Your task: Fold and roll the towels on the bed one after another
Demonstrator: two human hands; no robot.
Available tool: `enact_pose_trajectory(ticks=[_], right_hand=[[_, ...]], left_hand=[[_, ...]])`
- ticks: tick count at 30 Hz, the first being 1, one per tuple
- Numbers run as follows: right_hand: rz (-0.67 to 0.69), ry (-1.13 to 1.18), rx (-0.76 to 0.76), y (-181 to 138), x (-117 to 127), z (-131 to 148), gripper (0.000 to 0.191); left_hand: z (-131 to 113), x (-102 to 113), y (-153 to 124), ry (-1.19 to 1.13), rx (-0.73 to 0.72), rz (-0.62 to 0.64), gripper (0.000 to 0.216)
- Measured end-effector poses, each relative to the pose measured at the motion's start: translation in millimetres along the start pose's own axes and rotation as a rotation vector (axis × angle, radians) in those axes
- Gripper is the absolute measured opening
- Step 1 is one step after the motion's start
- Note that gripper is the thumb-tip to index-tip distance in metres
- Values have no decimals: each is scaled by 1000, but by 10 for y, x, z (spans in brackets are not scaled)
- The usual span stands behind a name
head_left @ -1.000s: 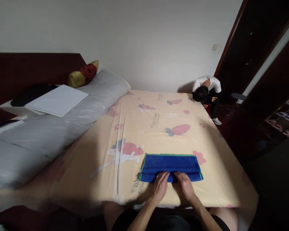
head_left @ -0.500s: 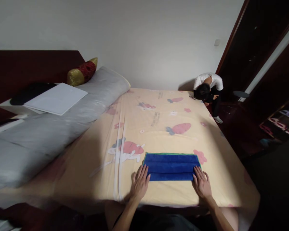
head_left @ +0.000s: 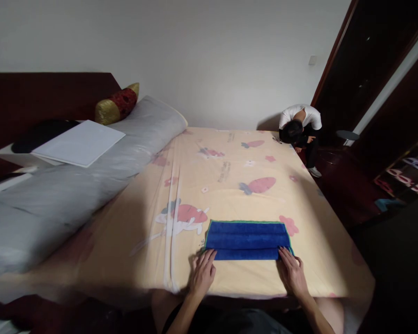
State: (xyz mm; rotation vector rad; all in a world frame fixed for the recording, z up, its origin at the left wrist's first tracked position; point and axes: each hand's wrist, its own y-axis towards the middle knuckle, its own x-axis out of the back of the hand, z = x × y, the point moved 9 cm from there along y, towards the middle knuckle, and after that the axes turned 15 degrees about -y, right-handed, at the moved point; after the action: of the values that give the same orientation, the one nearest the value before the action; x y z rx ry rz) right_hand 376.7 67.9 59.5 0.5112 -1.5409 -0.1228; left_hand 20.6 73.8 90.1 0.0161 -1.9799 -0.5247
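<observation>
A blue folded towel [head_left: 246, 240] with a green edge lies flat on the cream bed sheet [head_left: 230, 185], near the bed's front edge. My left hand [head_left: 202, 274] rests flat on the sheet with fingers spread, its fingertips touching the towel's near left corner. On the other side, my right hand [head_left: 291, 273] also lies flat and open, fingertips at the near right corner. Neither hand holds anything.
A long grey bolster [head_left: 73, 181] runs along the bed's left side, with a white board [head_left: 77, 143] and a red-gold cushion [head_left: 116, 104] behind it. A person in a white top [head_left: 299, 127] crouches at the bed's far right corner. Dark wooden doors stand on the right.
A second ago both hands pressed together on the towel's near middle. They slid apart to its two near corners and have since drawn back slightly toward me.
</observation>
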Motion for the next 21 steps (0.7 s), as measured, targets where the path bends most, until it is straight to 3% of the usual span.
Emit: enact_pose_trajectory(ticks=[6,10,13,18,21], right_hand=[[66,4,-127,352,42,-42,34],[67,-7,-162,642,72,29,31],[51,21,-115,803,46,307,39],[42,106,71,909,-14,945,47],[33,124,128,896,-6,996,47]], left_hand=[[12,44,318,-52,139,-6,36],[-71,9,591,-31,155,-3,32],[-310,-159,734,-55,83,18,37],[-909,-530,793,-139,-128,122,43],[-1009,-582,748,-141,-207,154,48]])
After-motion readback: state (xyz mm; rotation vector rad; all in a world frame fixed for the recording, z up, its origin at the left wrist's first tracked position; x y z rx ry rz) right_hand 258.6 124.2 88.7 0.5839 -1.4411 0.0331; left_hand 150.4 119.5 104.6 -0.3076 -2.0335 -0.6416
